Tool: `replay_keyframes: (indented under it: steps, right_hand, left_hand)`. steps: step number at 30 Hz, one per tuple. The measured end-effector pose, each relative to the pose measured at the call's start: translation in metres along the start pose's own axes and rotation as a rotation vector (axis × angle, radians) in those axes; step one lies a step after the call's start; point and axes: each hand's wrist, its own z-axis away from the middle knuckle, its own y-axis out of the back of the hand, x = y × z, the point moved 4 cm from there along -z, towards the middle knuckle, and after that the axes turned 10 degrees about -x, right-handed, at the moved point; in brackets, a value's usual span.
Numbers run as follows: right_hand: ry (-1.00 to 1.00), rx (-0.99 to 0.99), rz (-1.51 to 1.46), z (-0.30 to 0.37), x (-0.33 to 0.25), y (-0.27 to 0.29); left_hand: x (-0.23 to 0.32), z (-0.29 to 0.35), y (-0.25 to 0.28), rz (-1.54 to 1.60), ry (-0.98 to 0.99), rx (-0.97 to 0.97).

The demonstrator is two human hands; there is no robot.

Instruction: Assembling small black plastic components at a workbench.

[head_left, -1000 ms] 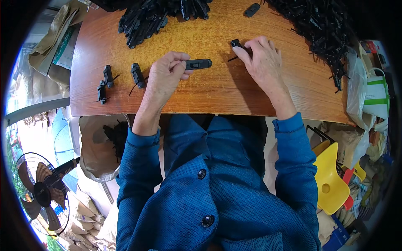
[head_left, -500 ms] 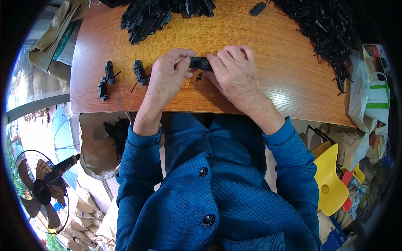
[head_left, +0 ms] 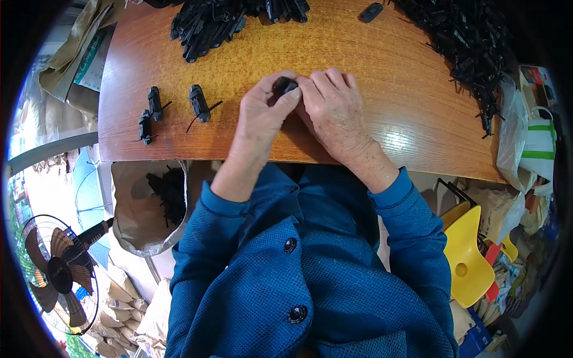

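Note:
Over the near middle of the table, both of my hands meet around a small black plastic part (head_left: 285,85). My left hand (head_left: 262,110) is closed on it, the thumb pressing its near side. Curled fingers of my right hand (head_left: 335,110) grip its right end, which they hide. Left of my hands lie three black plastic pieces with thin dark strips poking out: one piece (head_left: 199,102) nearest my left wrist, another (head_left: 154,102) farther left, and a third (head_left: 145,127) just below that.
A heap of long black parts (head_left: 209,27) lies at the table's far side, a larger tangled pile (head_left: 462,48) at the far right. A single black piece (head_left: 370,12) sits between them. Below the table's left edge stands an open paper sack (head_left: 134,221); a fan (head_left: 59,274) is farther left.
My left hand has moved right, up against my right hand, and its thumb now lies over the black part. Less of the part shows between my hands.

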Motion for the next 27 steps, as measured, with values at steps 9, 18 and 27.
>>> replay_keyframes:
  steps: [9,18,27]
  right_hand:
    - [-0.092,-0.111,-0.579,-0.012,0.016,0.017]
    - [-0.416,-0.258,-1.186,-0.016,0.015,-0.008]
    - [-0.217,-0.354,-0.967,-0.033,-0.035,-0.004]
  left_hand:
    - [0.017,-0.003,0.005,-0.118,-0.160,0.016]
    - [0.031,0.000,0.014,-0.140,-0.186,-0.061]
    - [0.056,0.031,0.067,-0.131,-0.183,-0.058]
